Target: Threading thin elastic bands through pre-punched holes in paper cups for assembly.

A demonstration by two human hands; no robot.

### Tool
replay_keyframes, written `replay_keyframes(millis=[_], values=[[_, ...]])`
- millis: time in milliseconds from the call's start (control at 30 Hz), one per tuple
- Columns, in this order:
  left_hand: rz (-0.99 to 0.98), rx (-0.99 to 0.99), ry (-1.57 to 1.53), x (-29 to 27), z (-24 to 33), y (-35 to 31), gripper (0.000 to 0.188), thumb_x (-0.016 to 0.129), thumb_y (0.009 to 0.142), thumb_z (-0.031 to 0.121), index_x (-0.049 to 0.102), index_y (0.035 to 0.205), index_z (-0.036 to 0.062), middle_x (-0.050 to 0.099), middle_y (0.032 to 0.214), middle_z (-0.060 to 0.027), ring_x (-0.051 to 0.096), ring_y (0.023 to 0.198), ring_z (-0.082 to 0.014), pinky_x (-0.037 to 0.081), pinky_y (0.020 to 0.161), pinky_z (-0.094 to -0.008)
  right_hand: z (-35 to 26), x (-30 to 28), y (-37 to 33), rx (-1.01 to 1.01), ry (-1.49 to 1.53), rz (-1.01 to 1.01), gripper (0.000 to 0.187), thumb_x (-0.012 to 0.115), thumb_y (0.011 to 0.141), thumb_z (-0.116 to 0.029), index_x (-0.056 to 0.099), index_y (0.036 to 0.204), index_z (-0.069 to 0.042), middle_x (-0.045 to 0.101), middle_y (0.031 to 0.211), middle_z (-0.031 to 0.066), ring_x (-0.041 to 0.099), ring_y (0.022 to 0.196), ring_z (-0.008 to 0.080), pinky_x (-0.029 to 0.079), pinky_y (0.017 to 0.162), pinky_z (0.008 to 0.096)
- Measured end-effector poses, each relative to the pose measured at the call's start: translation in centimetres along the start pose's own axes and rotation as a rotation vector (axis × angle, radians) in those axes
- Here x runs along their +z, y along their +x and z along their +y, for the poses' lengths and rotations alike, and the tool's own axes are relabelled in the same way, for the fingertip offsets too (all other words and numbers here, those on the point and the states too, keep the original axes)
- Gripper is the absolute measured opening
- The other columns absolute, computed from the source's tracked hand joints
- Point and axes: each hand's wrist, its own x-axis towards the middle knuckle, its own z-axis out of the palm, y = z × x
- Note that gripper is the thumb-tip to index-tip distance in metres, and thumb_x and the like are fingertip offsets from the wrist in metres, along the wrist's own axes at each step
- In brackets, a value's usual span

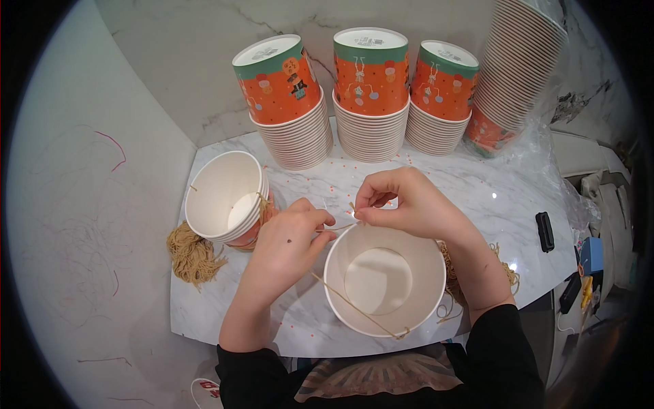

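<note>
A white-lined paper bucket (436, 286) stands mouth-up in front of me. Brown twine (344, 300) is fastened at its near rim, crosses the opening to the left and passes under my left hand. From there it stretches to the far rim. My left hand (286, 238), just left of the bucket, has its fingers closed on the twine. At the far rim my right hand (409, 201) pinches a short end of the twine between thumb and fingertips. Whether the twine passes through a hole there is hidden by my fingers.
Left stands a tilted stack of nested buckets (228, 194) with twine, beside a twine bundle (194, 255). Another bundle (453, 273) lies partly under my right forearm. Upside-down orange bucket stacks (371, 82) line the back. A black object (545, 232) lies on the right.
</note>
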Motion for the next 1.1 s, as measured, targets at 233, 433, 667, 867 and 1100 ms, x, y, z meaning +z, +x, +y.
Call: replay_keyframes(millis=[233,433,667,867,1100], values=[[-0.115,-0.022,0.023,0.5,-0.3,0.3,0.018,0.071,0.089,0.018,0.076,0.097,0.0029,0.067,0.085,-0.0109,0.065,0.077,-0.027,0.05,0.071,-0.037,-0.1,0.1,0.1,0.035,0.084,0.024,0.008,0.075,0.087,-0.009,0.073,0.089,-0.002,0.073,0.081,0.0008,0.066,0.077,0.0072,0.052,0.075,0.0244],[0.01,-0.07,-0.186,0.1,0.7,0.8,0.016,0.074,0.091,0.017,0.073,0.098,0.0028,0.064,0.087,-0.0075,0.054,0.062,-0.0155,0.045,0.06,-0.03,-0.4,0.1,0.0,0.043,-0.098,0.11,0.01,0.073,0.087,-0.008,0.072,0.092,0.001,0.071,0.079,0.0015,0.065,0.075,0.0075,0.052,0.072,0.0255],[0.098,-0.021,-0.316,0.5,0.7,1.0,0.017,0.076,0.09,0.017,0.073,0.1,0.0034,0.063,0.095,-0.0064,0.048,0.058,-0.0088,0.04,0.055,-0.0257,-0.2,0.5,-0.1,0.065,-0.2,0.135,0.012,0.069,0.088,-0.009,0.07,0.092,0.001,0.071,0.079,0.0069,0.068,0.074,0.0152,0.054,0.07,0.0297],[0.088,-0.077,-0.397,1.1,0.4,1.4,0.014,0.078,0.089,0.008,0.073,0.1,0.0023,0.065,0.088,0.0046,0.038,0.059,0.0008,0.031,0.053,-0.0184,-0.2,0.9,-0.2,0.042,-0.179,0.112,0.012,0.068,0.09,-0.01,0.069,0.095,0.001,0.071,0.08,0.0078,0.069,0.076,0.0169,0.055,0.072,0.0307],[0.031,-0.148,-0.556,1.7,-0.1,1.7,0.013,0.078,0.088,0.012,0.071,0.094,0.0031,0.063,0.073,0.0039,0.037,0.052,0.0002,0.029,0.048,-0.0226,-0.6,0.9,-0.3,0.004,-0.154,0.04,0.01,0.07,0.093,-0.008,0.069,0.097,0.002,0.071,0.082,0.0045,0.067,0.077,0.0121,0.053,0.074,0.0278]])
